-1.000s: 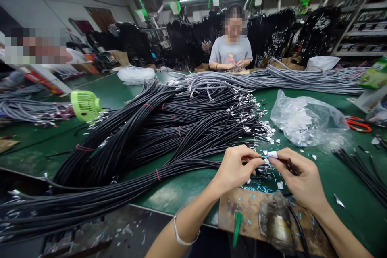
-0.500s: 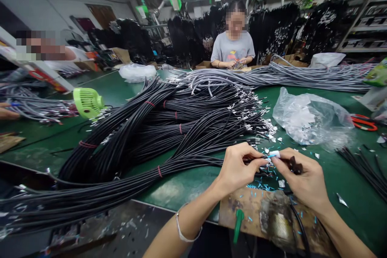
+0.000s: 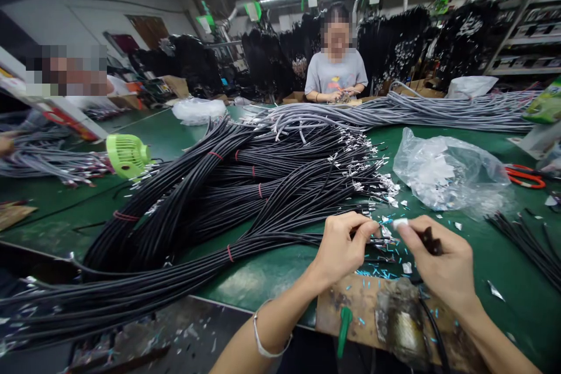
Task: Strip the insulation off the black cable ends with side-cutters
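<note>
My left hand (image 3: 344,245) pinches the end of a black cable between thumb and forefinger. A thin blue wire (image 3: 385,221) shows just past its fingertips. My right hand (image 3: 442,257) is a short way to the right, thumb and forefinger pressed together at a white wrap or piece (image 3: 400,222). In its curled fingers sits a dark brown object (image 3: 431,242) whose kind I cannot make out. Under both hands lie scattered blue scraps (image 3: 377,273). Left of the hands spread bundles of black cables (image 3: 289,187) with stripped white ends, tied with red bands.
A wooden board (image 3: 328,304) with a metal block (image 3: 403,321) and green lever (image 3: 345,327) stands at the near edge. Beyond are a clear plastic bag (image 3: 451,172), orange-handled scissors (image 3: 526,176), grey cables (image 3: 460,110) and a green fan (image 3: 127,156). A co-worker (image 3: 336,73) sits opposite.
My right fingertips have moved off the blue wire at the cable end, leaving a small gap between the hands. My left hand has stayed nearly in place, its cable still held.
</note>
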`<action>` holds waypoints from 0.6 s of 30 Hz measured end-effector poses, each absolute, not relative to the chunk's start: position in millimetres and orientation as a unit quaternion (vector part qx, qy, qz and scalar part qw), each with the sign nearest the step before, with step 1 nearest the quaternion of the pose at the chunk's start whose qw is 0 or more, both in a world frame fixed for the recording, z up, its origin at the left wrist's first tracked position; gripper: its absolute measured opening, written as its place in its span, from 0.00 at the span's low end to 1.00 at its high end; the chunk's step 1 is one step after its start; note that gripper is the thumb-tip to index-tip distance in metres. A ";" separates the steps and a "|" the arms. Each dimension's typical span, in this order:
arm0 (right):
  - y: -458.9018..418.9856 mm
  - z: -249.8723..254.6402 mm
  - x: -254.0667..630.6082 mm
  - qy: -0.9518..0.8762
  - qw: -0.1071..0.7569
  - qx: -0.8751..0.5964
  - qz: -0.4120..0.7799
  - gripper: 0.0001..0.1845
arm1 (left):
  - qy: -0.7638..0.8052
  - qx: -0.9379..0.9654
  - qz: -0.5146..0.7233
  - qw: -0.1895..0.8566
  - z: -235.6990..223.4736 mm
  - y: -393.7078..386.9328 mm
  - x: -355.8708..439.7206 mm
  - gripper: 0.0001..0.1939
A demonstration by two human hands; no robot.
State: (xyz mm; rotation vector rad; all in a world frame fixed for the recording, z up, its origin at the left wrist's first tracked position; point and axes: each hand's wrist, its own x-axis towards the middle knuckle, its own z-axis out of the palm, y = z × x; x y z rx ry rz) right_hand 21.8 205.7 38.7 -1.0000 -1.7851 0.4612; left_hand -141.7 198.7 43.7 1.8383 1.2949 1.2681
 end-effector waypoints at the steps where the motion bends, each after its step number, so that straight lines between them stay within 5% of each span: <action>1: 206.8 38.5 23.4 -0.731 0.504 -0.421 0.186 0.03 | 0.477 0.696 0.465 0.270 44.4 198.7 -142.3 0.15; 9: 211.6 28.3 22.3 -0.773 0.443 -0.422 0.166 0.03 | 0.444 0.736 0.483 0.167 39.1 198.8 -140.7 0.04; 18: 214.1 29.4 25.5 -0.565 0.403 -0.428 0.580 0.17 | 0.385 0.739 0.546 0.090 37.8 197.8 -140.2 0.04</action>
